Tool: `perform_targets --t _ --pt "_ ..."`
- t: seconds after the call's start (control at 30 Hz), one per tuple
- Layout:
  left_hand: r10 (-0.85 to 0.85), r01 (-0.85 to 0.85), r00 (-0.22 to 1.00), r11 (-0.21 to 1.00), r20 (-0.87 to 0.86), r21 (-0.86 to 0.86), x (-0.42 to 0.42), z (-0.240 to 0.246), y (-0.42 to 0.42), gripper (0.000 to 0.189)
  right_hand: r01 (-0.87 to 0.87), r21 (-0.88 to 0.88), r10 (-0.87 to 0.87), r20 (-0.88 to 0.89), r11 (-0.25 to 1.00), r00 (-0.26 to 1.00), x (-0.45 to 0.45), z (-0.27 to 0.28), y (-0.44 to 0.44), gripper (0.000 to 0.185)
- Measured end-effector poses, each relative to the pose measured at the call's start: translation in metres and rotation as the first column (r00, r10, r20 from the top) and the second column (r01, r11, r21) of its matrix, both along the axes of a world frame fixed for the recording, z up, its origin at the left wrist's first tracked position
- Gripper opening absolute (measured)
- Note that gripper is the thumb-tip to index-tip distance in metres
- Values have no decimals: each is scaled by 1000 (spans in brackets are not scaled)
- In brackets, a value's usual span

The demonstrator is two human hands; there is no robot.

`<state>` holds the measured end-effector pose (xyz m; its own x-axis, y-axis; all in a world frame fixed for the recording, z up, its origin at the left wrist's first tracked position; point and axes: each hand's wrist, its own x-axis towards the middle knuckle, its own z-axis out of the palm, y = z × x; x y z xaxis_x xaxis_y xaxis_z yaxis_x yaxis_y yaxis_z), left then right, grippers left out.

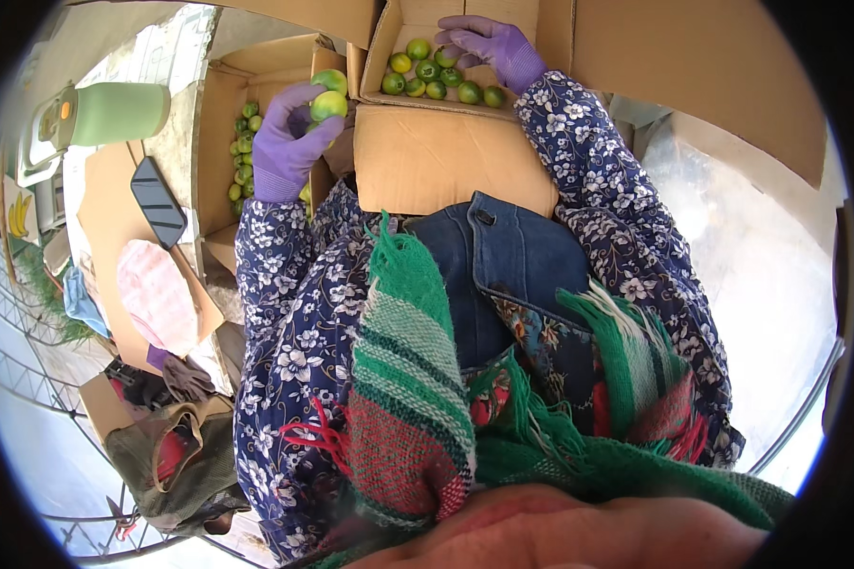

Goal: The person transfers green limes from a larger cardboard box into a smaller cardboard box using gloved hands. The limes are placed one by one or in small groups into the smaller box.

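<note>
My left hand [288, 146], in a purple glove, holds round green-yellow fruits [329, 105], one above another, between thumb and fingers. It is over the right side of a cardboard box [220, 171] with more small green fruits [244, 160] inside. Also gloved in purple, my right hand [494, 50] is over a second cardboard box [445, 105] straight ahead. Its fingers are spread and bent above a loose group of green and yellowish fruits [427, 70]. One green fruit [444, 58] is right by the fingertips, and whether they touch it is hard to tell.
A cardboard flap [455, 156] hangs from the front box towards my lap. At left are a pale green bottle [117, 114], a phone [159, 203] and a pink oval item [158, 295] on cardboard. A dark bag [174, 469] is lower left. A large cardboard panel [704, 71] rises at right.
</note>
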<state>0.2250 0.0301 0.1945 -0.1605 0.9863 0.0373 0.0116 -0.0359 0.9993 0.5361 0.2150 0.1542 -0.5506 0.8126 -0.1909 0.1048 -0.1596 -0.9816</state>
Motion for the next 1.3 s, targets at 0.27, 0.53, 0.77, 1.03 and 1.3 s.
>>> perform_targets --t 0.27,0.53,0.77,1.03,1.3 --pt "-269 336 803 941 -531 31 85 -3 89 50 -63 -194 55 -47 979 997 2 15 -8 46" --pt "-289 294 778 952 -558 -83 85 -3 83 51 -267 257 -47 796 929 603 2 -4 2 49" --pt "-331 330 730 937 -599 -115 85 -6 88 54 -423 374 -105 838 825 535 20 -66 27 43" --pt "-282 272 747 956 -602 -110 82 -22 89 65 -93 214 54 182 972 982 -6 -5 -6 47" --pt "-282 256 756 958 -591 -130 86 -23 92 80 -57 130 13 322 990 947 -11 15 -11 49"
